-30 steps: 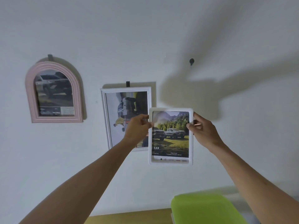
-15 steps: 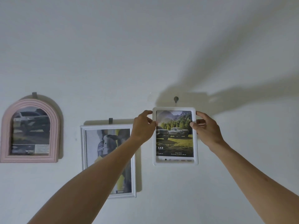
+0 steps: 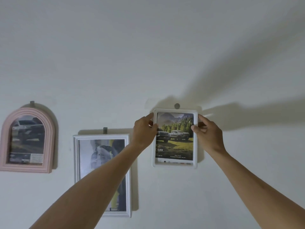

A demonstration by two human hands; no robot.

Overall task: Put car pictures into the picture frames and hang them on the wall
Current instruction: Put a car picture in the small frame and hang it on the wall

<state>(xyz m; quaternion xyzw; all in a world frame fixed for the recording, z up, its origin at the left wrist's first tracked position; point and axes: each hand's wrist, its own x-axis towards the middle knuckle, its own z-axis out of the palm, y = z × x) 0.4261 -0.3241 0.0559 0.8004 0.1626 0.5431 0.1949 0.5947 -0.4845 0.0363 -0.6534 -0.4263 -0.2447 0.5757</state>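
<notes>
On the white wall [image 3: 148, 55] hang a tall white frame [image 3: 76, 162] and an arched pink frame [image 3: 49, 129]. Both arms reach up and forward. The left hand [image 3: 144, 131] and right hand [image 3: 207, 133] grip the upper sides of a small white frame [image 3: 195, 146], thumbs on the front, with a car picture [image 3: 176, 142] inside. It is upright against the wall, just under a round hook [image 3: 177, 105].
</notes>
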